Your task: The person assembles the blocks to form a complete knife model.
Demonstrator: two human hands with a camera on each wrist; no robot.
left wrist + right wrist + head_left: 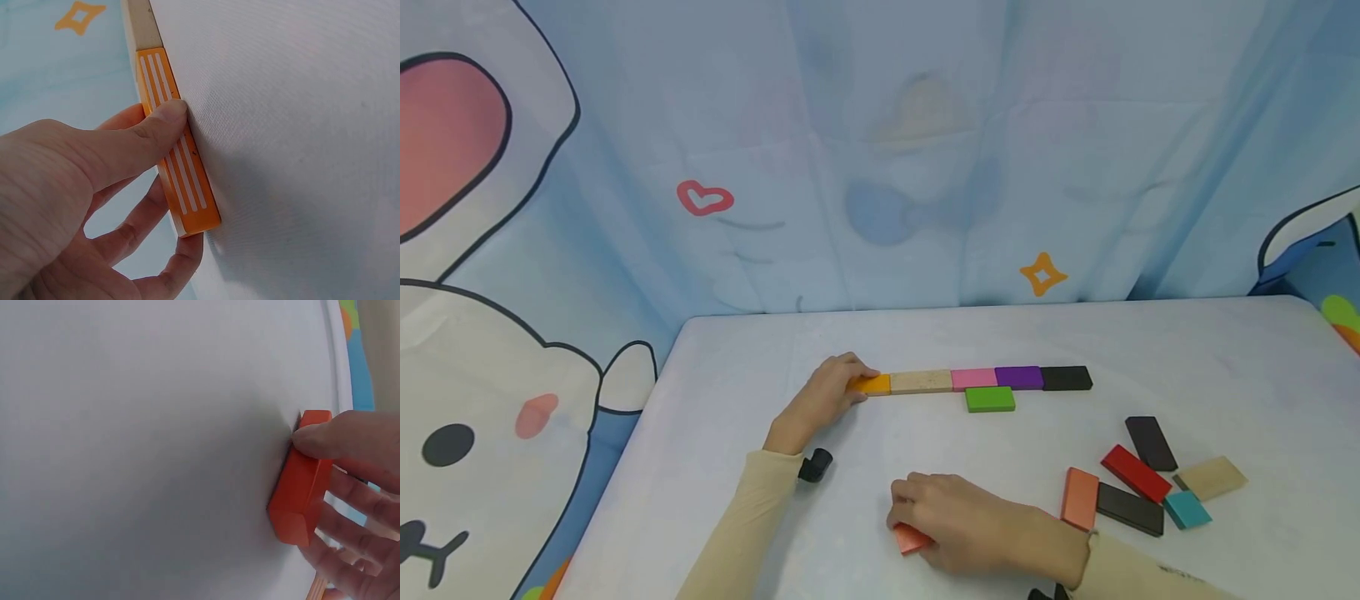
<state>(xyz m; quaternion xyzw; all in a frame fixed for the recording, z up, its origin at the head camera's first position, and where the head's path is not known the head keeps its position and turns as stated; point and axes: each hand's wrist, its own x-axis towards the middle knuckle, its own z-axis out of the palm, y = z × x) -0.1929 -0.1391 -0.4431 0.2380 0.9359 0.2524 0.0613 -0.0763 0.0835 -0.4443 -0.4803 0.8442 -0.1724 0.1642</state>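
At the left end of a row of blocks, my left hand [825,397] pinches a yellow-orange block [172,144] with white stripes, thumb on its near side. Rightward from it the row runs through a beige block [921,382], a pink block [973,379], a purple block [1019,377] and a black block [1067,378]. A green block [990,399] lies against the row's near side, below the pink and purple ones. Nearer the front, my right hand [958,521] grips an orange-red block [300,487] between thumb and fingers, low over the white table.
Right of my right hand lies a loose group: an orange block [1079,498], black blocks [1131,509], a red block [1136,472], a beige block [1212,478] and a teal block [1187,509]. A blue patterned curtain [865,150] hangs behind the table [1262,367].
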